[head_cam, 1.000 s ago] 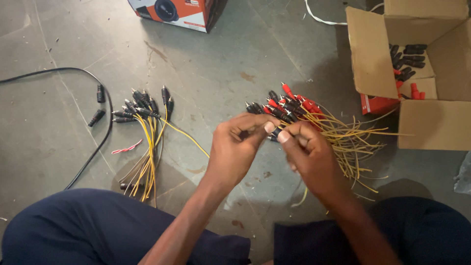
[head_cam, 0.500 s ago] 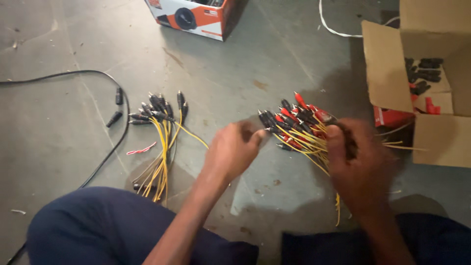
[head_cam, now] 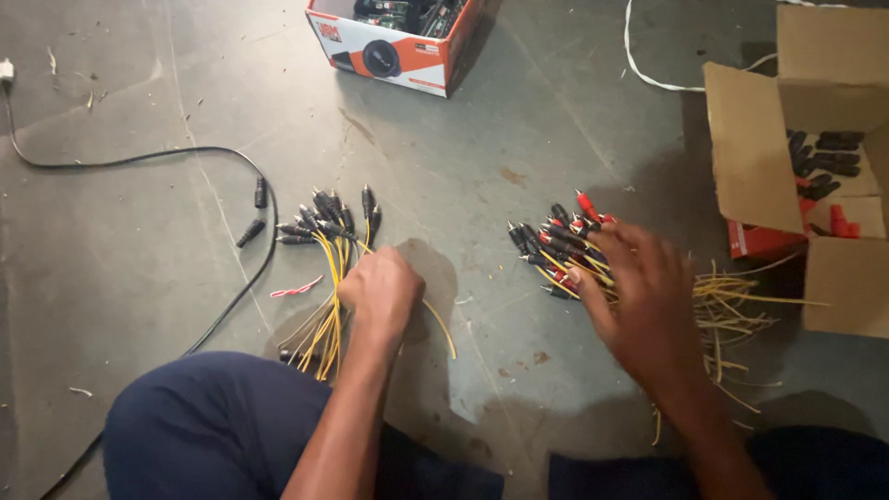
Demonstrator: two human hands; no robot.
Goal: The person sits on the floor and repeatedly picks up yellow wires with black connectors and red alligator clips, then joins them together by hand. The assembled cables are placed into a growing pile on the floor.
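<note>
Head view: the left hand (head_cam: 380, 289) is curled around a thin yellow wire (head_cam: 443, 326) beside the left bundle of yellow leads with black plugs (head_cam: 326, 243), whose long axis runs from the knee up to the plugs. The right hand (head_cam: 644, 301) lies spread, fingers (head_cam: 613, 243) loose, on the right bundle of red and black plugged yellow leads (head_cam: 560, 245), its plugs pointing away to the upper left. An open brown cardboard box (head_cam: 755, 157) stands just right on the grey concrete floor (head_cam: 519, 130).

Matt, rough concrete floor (head_cam: 519, 120) — glossy plastic-sheathed yellow wires (head_cam: 326, 306), brown cardboard box (head_cam: 755, 157) plain and dull.
</note>
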